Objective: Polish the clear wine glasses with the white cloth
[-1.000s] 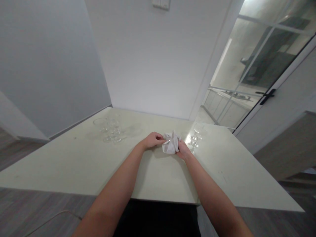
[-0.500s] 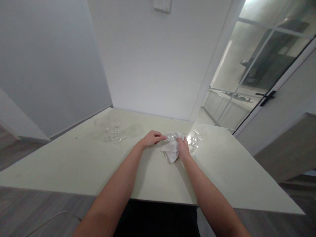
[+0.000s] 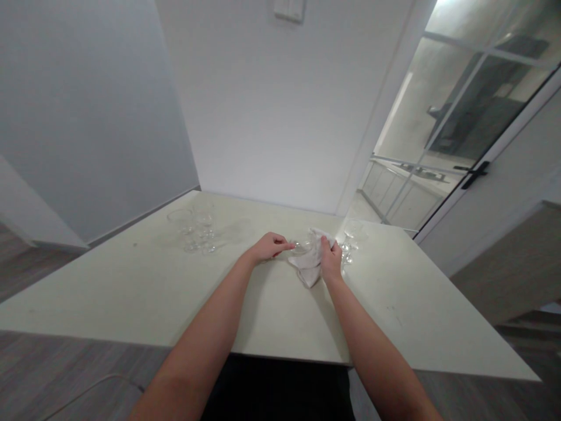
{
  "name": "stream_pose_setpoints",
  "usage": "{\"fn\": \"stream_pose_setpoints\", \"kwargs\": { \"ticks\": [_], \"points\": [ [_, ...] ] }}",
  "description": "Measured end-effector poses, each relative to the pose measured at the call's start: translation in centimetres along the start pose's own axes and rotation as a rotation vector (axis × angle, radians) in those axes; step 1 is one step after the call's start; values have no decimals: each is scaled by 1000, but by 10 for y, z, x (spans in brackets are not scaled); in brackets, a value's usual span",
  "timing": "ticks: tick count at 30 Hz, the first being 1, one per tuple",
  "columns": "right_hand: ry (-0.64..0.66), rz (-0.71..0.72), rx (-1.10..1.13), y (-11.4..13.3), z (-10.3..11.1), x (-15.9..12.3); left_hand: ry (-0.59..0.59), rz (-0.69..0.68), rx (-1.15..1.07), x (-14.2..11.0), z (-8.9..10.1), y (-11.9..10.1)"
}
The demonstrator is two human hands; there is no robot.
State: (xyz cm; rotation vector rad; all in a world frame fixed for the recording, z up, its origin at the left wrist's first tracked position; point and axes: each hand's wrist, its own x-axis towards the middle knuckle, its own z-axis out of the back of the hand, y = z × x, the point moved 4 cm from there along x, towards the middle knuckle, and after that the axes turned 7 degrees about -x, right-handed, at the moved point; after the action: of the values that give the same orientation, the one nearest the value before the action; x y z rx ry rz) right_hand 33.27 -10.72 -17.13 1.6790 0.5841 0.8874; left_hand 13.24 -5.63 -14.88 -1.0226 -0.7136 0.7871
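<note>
Between my hands a clear stemmed glass (image 3: 300, 248) lies sideways above the table. My left hand (image 3: 270, 245) is closed, pinching the glass at its left end. A white cloth (image 3: 308, 266) is bunched around the right part of the glass and hangs down below it. My right hand (image 3: 331, 259) is closed on the cloth, thumb on top; the cloth hides much of the glass there. Just right of this hand stand clear stemmed glasses (image 3: 352, 232), partly covered by it.
The pale table (image 3: 131, 292) meets a white wall (image 3: 272, 117) at the back. Several clear stemmed glasses (image 3: 204, 228) stand at the back left. A glass-paned door (image 3: 464, 140) with a black handle is on the right. A cable (image 3: 96, 383) lies on the floor, lower left.
My right hand has shifted slightly right with the cloth, moving along the glass and covering more of the standing glasses. My left hand keeps its pinch nearly in place.
</note>
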Motion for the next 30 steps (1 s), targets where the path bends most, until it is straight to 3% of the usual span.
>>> {"fn": "stream_pose_setpoints", "kwargs": {
  "ticks": [6, 10, 13, 18, 24, 30],
  "points": [
    [322, -281, 527, 9, -14, -4, 62, -37, -10, 0, 0, -1],
    [433, -368, 543, 10, -16, -2, 27, -33, -31, 0, 3, 0],
    [416, -395, 419, -1, -16, -1, 11, -32, -29, -1, 3, -1],
    [277, -272, 227, -14, -12, 0, 24, -38, -42, -1, 2, -4],
    [307, -152, 32, -17, -8, 5, 55, -52, -24, 0, 2, -2],
    [221, 241, -292, 8, 3, 9, 52, -47, 25, 0, -1, -2]
  ]
}}
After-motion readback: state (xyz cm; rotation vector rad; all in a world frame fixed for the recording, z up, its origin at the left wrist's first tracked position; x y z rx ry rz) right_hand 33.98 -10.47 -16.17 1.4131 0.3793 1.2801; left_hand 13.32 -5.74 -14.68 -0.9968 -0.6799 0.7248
